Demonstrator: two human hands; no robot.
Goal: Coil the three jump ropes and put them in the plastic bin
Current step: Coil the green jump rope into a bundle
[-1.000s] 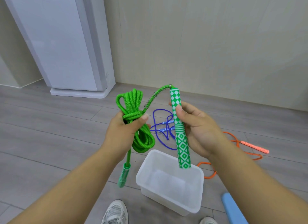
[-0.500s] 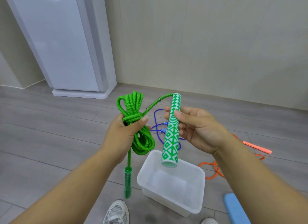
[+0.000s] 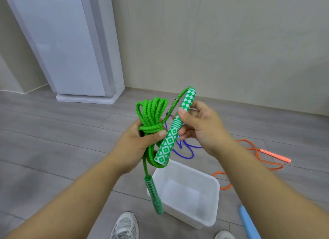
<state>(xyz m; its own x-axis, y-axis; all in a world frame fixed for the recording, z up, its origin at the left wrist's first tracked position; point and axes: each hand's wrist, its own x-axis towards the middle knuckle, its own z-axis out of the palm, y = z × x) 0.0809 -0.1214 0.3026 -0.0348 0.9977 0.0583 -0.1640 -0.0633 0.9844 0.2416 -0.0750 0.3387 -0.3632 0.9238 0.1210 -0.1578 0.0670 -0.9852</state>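
1. The green jump rope [image 3: 153, 112] is held up in the air over the floor [image 3: 53, 140], just above the plastic bin [image 3: 217, 194].
2. Its loops are bunched together, and a few turns are wound round the middle of the bunch.
3. The wound middle is held by the left grip [image 3: 140, 146], with the fingers and thumb curled tight round it.
4. The patterned handle [image 3: 170, 140] is pinched by the right grip [image 3: 201, 130] between the thumb and the curled fingers. It is tilted, with its low end just beside the bunch.
5. The other handle [image 3: 154, 196] is held by nothing. It hangs straight down under the left grip, in front of the near left side of the bin.
6. The bin is set on the floor close to the shoes [image 3: 124, 226]. No rope is seen inside it.
7. The blue rope [image 3: 187, 149] and the orange rope [image 3: 249, 144] are spread loose on the floor past the bin, toward the edge by the wall. Part of the blue one is hidden behind the grips.
8. The first of the three ropes seems to be nearly coiled, so only a small part of the job looks done.
9. Next, the patterned handle likely needs to be tucked in against the bunch. Then the whole bunch can be lowered into the bin.
10. The wound turns should be kept tight so the loops are not spilled, and the hanging handle should be brought over the rim too.
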